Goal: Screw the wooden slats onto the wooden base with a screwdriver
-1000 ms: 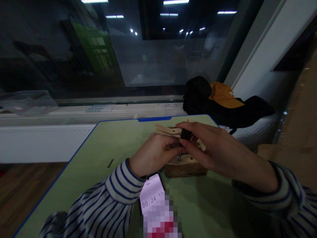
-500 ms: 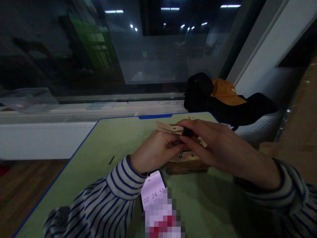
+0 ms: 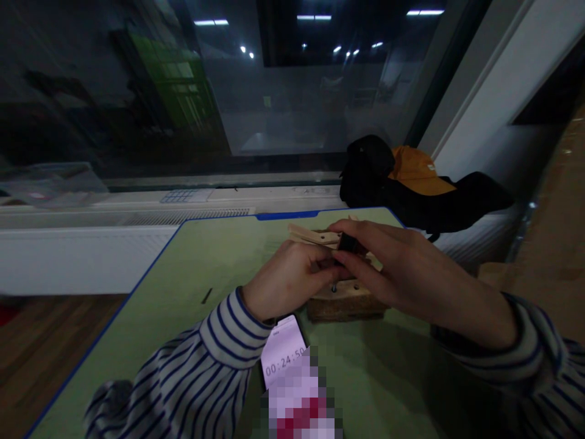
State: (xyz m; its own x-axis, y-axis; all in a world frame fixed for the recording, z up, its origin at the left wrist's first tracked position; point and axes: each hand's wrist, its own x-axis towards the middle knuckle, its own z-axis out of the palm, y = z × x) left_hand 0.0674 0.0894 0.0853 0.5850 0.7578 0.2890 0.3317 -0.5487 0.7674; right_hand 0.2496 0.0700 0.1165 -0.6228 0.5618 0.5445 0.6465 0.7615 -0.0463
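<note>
Over the green table my two hands meet at some light wooden strips with round holes. My right hand is closed, its thumb and fingers pinching a small black piece from above. Closed beside it, my left hand has its fingertips right under the black piece; what they grip is hidden. One wooden strip juts out to the left behind my left fingers. Below the hands, another holed wooden strip with a screw in it lies on a rough brown block.
A phone with a running timer lies in front of the block. A thin dark strip lies on the table at left. Behind the table are a radiator, a black bag and an orange cap.
Both hands stay nearly in place, with the fingers and the black piece shifting only very slightly.
</note>
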